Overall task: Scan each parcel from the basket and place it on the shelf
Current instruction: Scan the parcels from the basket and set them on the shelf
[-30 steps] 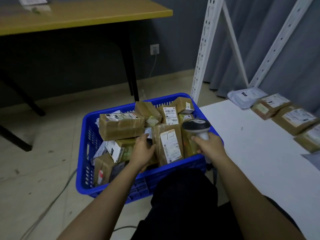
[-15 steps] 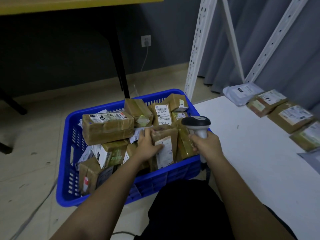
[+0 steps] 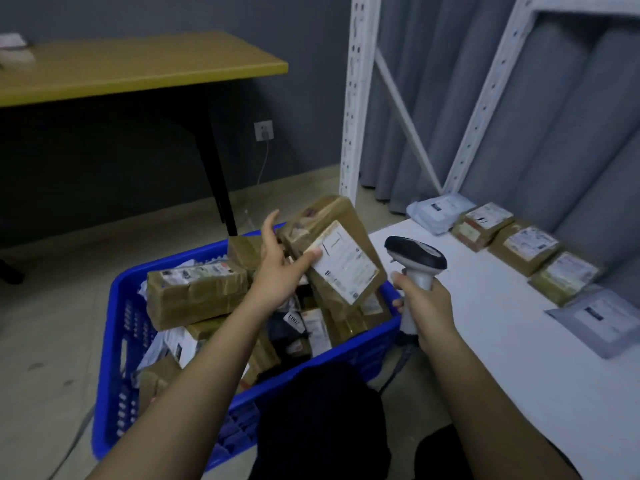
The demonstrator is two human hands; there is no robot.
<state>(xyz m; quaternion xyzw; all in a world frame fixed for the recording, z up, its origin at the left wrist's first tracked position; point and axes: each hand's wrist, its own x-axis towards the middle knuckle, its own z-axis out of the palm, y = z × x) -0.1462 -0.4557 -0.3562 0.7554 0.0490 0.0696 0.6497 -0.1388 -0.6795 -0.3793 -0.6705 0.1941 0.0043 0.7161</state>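
**Parcel up for its scan**

Above the blue basket (image 3: 114, 344), you held a taped brown parcel (image 3: 332, 251) tilted, its white label (image 3: 346, 263) turned towards the scanner (image 3: 415, 259). Your left hand (image 3: 277, 271) pinched it with the thumb on the label's corner and the forefinger pointing up; the other fingers were behind the box, so I cannot tell how they lay. Your right hand (image 3: 427, 306) was wrapped round the scanner's handle. That thin pinch could have let the parcel slip back into the heap, and the thumb might have covered part of the code. The label's print was too blurred to read. The white shelf (image 3: 485, 341) ran out of view on the right, already carrying a row of parcels (image 3: 526, 245).
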